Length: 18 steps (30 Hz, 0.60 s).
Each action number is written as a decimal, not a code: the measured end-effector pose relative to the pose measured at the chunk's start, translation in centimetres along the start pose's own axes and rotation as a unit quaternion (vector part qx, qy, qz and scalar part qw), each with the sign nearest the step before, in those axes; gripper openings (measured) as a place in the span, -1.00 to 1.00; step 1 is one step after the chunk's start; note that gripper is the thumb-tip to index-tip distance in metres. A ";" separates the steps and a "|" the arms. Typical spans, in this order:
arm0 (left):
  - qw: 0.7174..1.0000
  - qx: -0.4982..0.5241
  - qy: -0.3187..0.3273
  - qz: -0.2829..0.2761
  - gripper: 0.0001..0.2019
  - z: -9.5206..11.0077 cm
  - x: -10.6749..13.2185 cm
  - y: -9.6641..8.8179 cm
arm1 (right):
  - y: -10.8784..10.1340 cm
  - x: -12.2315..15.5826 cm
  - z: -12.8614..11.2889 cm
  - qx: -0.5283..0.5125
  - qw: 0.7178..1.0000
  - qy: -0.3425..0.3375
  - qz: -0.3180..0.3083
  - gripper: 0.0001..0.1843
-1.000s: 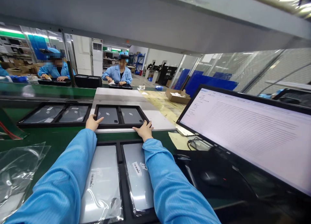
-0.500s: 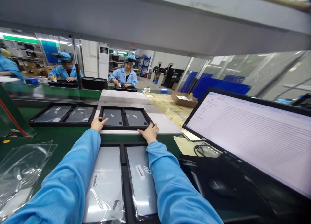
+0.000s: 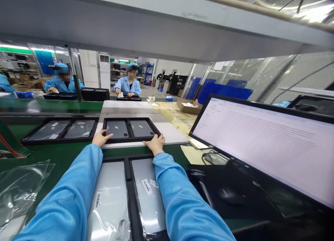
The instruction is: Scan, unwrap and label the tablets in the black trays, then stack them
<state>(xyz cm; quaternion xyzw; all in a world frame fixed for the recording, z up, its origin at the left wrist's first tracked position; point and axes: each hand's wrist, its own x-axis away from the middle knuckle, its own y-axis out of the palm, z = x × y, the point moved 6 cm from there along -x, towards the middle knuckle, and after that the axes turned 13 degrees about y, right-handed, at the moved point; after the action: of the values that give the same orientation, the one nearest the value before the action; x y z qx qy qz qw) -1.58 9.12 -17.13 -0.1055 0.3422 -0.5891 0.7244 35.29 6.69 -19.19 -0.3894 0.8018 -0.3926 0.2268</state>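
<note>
A black tray (image 3: pixel 128 140) lies on a white board, with two dark grey tablets (image 3: pixel 116 128) in its two compartments. My left hand (image 3: pixel 101 138) grips its near left corner, thumb reaching over the rim. At the near right corner my right hand (image 3: pixel 156 143) holds the same tray, fingers wrapped around the side. Beneath my forearms is a second black tray (image 3: pixel 128 185) carrying two larger-looking tablets (image 3: pixel 111 185) under clear film, each with a barcode label; my right sleeve partly covers one.
Another tray (image 3: pixel 93 132) with two tablets lies at left, near a clear plastic bag (image 3: pixel 19 188). A monitor (image 3: pixel 261 147), mouse (image 3: pixel 229 195) and scanner-like device (image 3: pixel 200 185) stand at right. A grey shelf (image 3: pixel 156 35) hangs overhead. Co-workers (image 3: pixel 127 85) sit across the line.
The whole view has shifted slightly, with most things appearing further left. Both hands stay on the tray, which shows no clear movement on the white board.
</note>
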 end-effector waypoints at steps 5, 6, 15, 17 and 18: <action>1.000 0.006 0.017 -0.016 -0.35 -0.1 0.0 0.0 | 0.1 -0.2 0.2 0.000 1.000 0.003 0.005 0.03; 1.000 0.008 0.021 -0.019 -0.36 -0.1 0.0 0.0 | 0.0 -0.2 0.2 0.001 1.000 0.001 0.011 0.03; 0.996 -0.009 0.076 -0.039 -0.36 1.2 0.1 0.9 | -0.2 -0.1 0.0 -0.007 0.999 -0.016 0.051 0.11; 0.997 -0.029 0.076 -0.017 -0.44 1.6 0.1 0.9 | -0.2 0.1 -0.3 -0.015 0.996 -0.059 0.066 0.07; 0.996 -0.044 0.072 0.003 -0.50 1.7 0.1 0.6 | -0.3 0.2 -0.5 -0.022 0.993 -0.090 0.076 0.03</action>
<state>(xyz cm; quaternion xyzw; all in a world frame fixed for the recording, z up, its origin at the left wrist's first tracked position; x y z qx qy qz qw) -0.02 8.80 -16.20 -0.0933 0.4190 -0.5772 0.6947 34.96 6.66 -18.63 -0.3657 0.8141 -0.3193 0.3186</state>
